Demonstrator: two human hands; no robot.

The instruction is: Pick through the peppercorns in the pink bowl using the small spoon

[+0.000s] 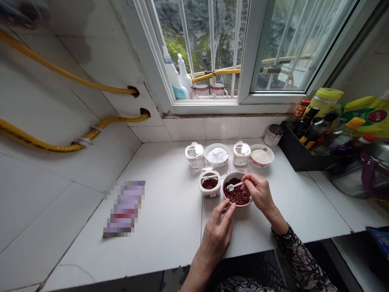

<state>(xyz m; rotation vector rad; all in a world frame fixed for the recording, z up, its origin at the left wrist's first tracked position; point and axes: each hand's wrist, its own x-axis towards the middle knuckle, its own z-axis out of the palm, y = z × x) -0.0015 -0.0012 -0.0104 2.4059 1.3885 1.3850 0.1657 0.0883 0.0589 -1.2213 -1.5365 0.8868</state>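
Observation:
My right hand (259,194) pinches the handle of a small white spoon (231,187), its scoop over a bowl (225,198) of dark red-brown grains that look like Sichuan peppercorns (238,198). At the bowl's near rim, my left hand (217,229) has its fingers stretched and apart, fingertips at or touching the rim. Left of the bowl stands a white seasoning jar (209,194) with its clear lid raised and the same grains inside. Behind are two lidded seasoning jars (194,156), a bowl of white crystals (217,154) and a bowl of off-white powder or grains (261,156).
A black box (296,158) packed with bottles stands at the right, beside a glass pot lid (349,180). A blurred purple packet (126,209) lies on the white counter (170,219) at left. Yellow pipes (112,119) run along the left wall. A window (206,101) is ahead.

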